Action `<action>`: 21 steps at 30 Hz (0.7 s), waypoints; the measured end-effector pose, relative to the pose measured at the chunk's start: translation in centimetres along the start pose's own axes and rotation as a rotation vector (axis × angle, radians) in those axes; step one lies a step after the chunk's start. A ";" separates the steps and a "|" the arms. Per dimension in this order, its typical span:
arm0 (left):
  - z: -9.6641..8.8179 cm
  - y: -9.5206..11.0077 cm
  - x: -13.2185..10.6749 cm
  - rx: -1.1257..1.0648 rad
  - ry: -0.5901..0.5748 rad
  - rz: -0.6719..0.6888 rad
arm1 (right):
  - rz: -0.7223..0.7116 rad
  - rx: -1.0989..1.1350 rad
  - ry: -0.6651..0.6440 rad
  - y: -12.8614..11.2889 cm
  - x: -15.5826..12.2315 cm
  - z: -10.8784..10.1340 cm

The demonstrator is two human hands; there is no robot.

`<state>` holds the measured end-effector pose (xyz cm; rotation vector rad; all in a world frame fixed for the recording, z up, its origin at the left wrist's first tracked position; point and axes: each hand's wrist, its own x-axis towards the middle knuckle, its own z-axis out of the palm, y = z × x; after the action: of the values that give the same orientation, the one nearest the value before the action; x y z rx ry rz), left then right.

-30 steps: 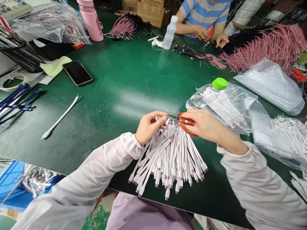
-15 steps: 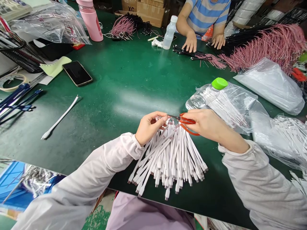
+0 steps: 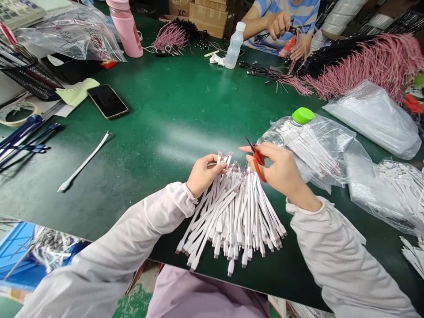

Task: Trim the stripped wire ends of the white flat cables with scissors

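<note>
A fanned pile of short white USB cables [image 3: 236,212] lies on the green table in front of me, plugs toward my body. Their far ends show bare pinkish wires. My left hand [image 3: 206,173] pinches a few of these cables near the stripped ends, which stick up past the thumb. In my right hand [image 3: 278,165] is a pair of small scissors with orange handles [image 3: 259,165], the dark blades pointing up and left. The blades are apart from the cables, and the index finger stretches out beside them.
One white cable [image 3: 83,162] lies alone at left, near a phone [image 3: 107,101]. Plastic bags of white cables [image 3: 313,148] and a green-capped bottle [image 3: 303,115] are at right. Across the table, a co-worker's hands [image 3: 279,25] handle black and pink wires. A pink bottle [image 3: 126,28] stands at the back.
My right hand has drawn the scissors back from my left fingertips and tilted them upward. White cable ends now show above my left thumb. The co-worker's hands have lifted from the table with wires.
</note>
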<state>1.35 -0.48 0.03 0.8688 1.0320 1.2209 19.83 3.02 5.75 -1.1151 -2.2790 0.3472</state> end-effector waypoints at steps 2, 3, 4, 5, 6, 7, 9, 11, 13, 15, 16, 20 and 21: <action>0.0 0.0 0.1 0.033 0.013 -0.007 | 0.001 0.094 0.026 -0.3 -0.2 0.8; -0.1 0.0 0.1 0.052 0.012 -0.006 | 0.001 0.127 0.028 -0.4 -0.3 1.2; -0.1 0.0 0.1 0.067 0.010 -0.003 | 0.001 0.146 0.025 -0.4 -0.4 1.5; 0.0 0.0 0.1 0.076 0.008 0.000 | 0.001 0.156 0.019 -0.5 -0.5 1.8; 0.0 0.1 0.1 0.078 0.009 0.002 | 0.000 0.161 0.014 -0.5 -0.6 2.1; 0.0 0.1 0.1 0.076 0.013 0.001 | -0.004 0.163 0.010 -0.5 -0.6 2.2; 0.1 0.1 0.0 0.072 0.023 -0.004 | -0.016 0.159 0.012 -0.4 -0.8 2.5; 0.1 0.2 0.0 0.078 0.032 -0.007 | -0.031 0.147 0.035 -0.2 -1.0 2.7; 0.1 0.2 0.0 0.087 0.040 -0.011 | -0.045 0.129 0.071 0.0 -1.2 2.9; 0.0 0.2 0.0 0.096 0.052 -0.014 | -0.069 0.115 0.109 0.2 -1.3 3.2; 0.0 0.2 0.0 0.100 0.059 -0.013 | -0.079 0.110 0.123 0.3 -1.3 3.4; -0.1 0.0 0.1 0.104 0.074 -0.013 | -0.040 0.094 0.188 0.2 -1.5 3.7; -0.1 0.0 0.2 0.103 0.076 -0.020 | -0.029 0.100 0.195 0.0 -1.5 3.7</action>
<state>1.25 -0.32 -0.01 0.8953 1.1709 1.1994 18.36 1.94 2.16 -1.0180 -2.0822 0.3221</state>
